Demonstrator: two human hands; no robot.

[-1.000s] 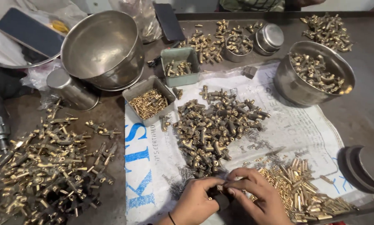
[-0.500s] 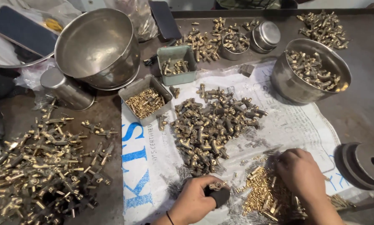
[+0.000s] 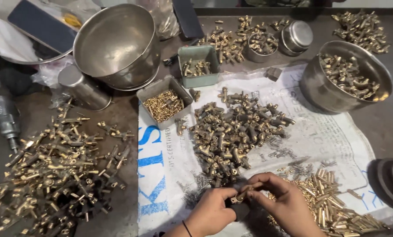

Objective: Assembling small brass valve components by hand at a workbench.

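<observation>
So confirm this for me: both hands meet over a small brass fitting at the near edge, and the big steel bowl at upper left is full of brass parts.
Not quite. The head view shows the big steel bowl empty. The left hand and right hand do meet over a small brass fitting at the near edge.

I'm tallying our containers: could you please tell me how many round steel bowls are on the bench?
3: a big empty bowl at upper left, a bowl of brass parts at right, and a small bowl of parts at top centre. Others may lie outside the view.
</observation>
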